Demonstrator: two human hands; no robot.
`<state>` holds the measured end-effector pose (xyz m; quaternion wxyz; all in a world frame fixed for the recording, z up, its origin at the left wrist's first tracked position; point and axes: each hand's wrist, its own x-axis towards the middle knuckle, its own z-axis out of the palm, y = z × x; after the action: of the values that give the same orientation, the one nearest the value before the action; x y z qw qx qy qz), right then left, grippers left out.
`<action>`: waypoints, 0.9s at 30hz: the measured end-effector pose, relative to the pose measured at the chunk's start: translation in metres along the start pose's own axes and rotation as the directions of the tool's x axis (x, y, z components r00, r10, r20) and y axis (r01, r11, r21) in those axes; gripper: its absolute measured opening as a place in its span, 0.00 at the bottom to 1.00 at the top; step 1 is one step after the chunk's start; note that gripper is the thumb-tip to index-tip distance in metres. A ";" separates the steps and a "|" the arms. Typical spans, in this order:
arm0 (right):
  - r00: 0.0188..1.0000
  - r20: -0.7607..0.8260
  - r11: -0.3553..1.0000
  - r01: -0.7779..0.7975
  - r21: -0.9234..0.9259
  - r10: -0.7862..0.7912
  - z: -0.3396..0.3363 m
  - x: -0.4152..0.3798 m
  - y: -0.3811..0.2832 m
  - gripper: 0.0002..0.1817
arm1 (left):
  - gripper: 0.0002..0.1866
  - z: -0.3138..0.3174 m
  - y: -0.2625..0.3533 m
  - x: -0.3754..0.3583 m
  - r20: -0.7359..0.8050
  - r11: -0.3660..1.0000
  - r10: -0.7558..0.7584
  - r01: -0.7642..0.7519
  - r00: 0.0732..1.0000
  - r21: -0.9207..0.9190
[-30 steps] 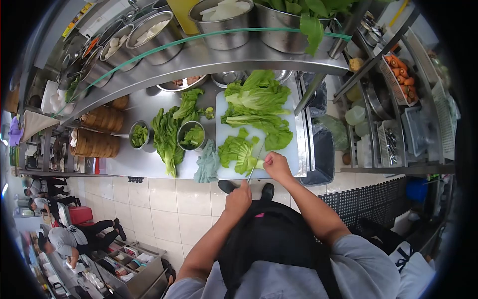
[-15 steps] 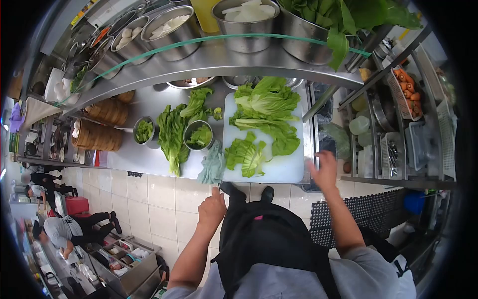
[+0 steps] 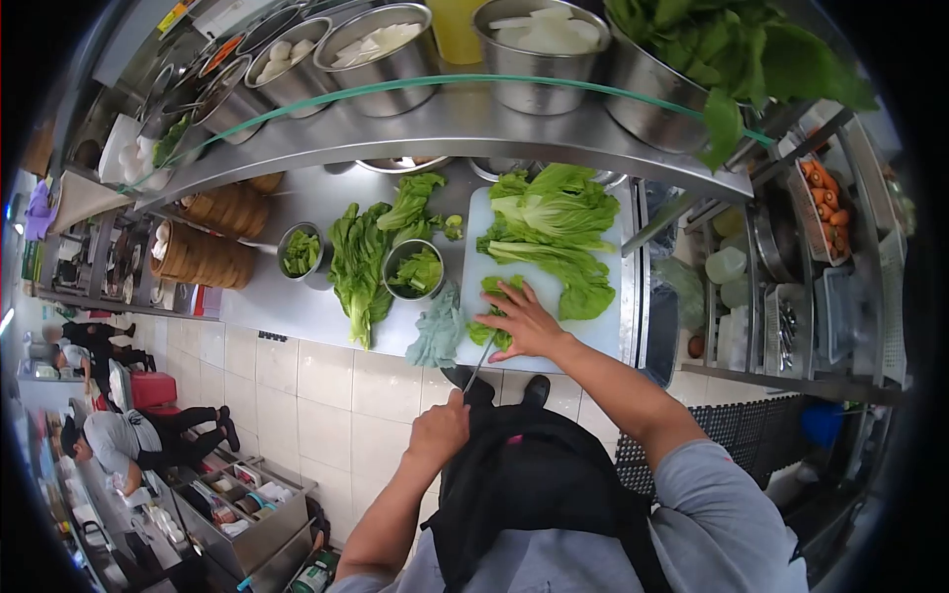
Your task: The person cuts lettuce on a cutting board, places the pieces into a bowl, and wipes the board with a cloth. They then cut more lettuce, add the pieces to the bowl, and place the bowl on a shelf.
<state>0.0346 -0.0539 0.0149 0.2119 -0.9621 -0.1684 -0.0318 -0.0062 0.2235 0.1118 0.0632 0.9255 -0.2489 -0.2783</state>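
My left hand [image 3: 440, 432] is wrapped round the handle of a knife [image 3: 480, 366] in front of the work table. The thin blade points up and away, its tip reaching the cut leafy greens [image 3: 486, 334] at the near left of the white cutting board [image 3: 605, 348]. Spread over those greens is my right hand [image 3: 524, 321], fingers apart and covering most of the pile. Farther back on the board lie larger lettuce-like leaves [image 3: 554, 210]. A crumpled pale green cloth [image 3: 433, 331] sits just left of the board.
Metal cups of chopped greens [image 3: 414, 272] and a leafy bunch [image 3: 358, 267] lie left of the board. Bamboo steamers [image 3: 201, 259] stand farther left. A metal shelf [image 3: 445, 133] with filled containers overhangs the back. Shelving with carrots [image 3: 826, 206] is at right. Another person [image 3: 124, 445] works at lower left.
My right hand has come from beyond the board's right edge onto the cut greens. The knife blade, barely visible before, now shows reaching to them. The view has shifted slightly.
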 end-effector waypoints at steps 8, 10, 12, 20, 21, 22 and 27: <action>0.997 -0.069 0.997 0.020 0.069 -0.016 0.022 0.005 0.021 0.12 | 0.14 -0.057 -0.057 -0.053 0.077 0.984 -0.004 0.018 0.997 -0.179; 0.980 -0.186 0.975 -0.030 0.221 0.072 0.014 0.020 0.015 0.12 | 0.13 -0.054 -0.075 -0.062 0.026 0.974 -0.020 0.025 0.999 -0.227; 0.944 -0.278 0.924 -0.065 0.376 0.179 -0.003 0.041 0.005 0.12 | 0.12 -0.054 -0.091 -0.068 -0.017 0.942 -0.076 0.066 0.997 -0.329; 0.960 -0.263 0.878 0.045 0.476 0.093 -0.020 0.198 -0.055 0.19 | 0.11 -0.044 -0.123 -0.060 -0.122 0.900 -0.136 0.071 0.983 -0.430; 0.961 -0.262 0.879 0.051 0.475 0.086 -0.007 0.203 -0.051 0.19 | 0.11 -0.045 -0.125 -0.060 -0.126 0.898 -0.141 0.073 0.982 -0.434; 0.989 -0.140 0.949 -0.007 0.316 0.054 0.005 0.208 -0.047 0.22 | 0.11 -0.046 -0.126 -0.060 -0.127 0.899 -0.141 0.073 0.982 -0.432; 0.993 -0.082 0.996 -0.084 0.042 0.087 -0.035 0.207 -0.069 0.31 | 0.12 -0.044 -0.142 -0.069 -0.121 0.884 -0.191 0.117 0.974 -0.453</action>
<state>0.2068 0.0549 0.1015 0.2384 -0.9620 -0.1187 -0.0599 0.0285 0.3800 0.1460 0.2698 0.9231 -0.0984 -0.2556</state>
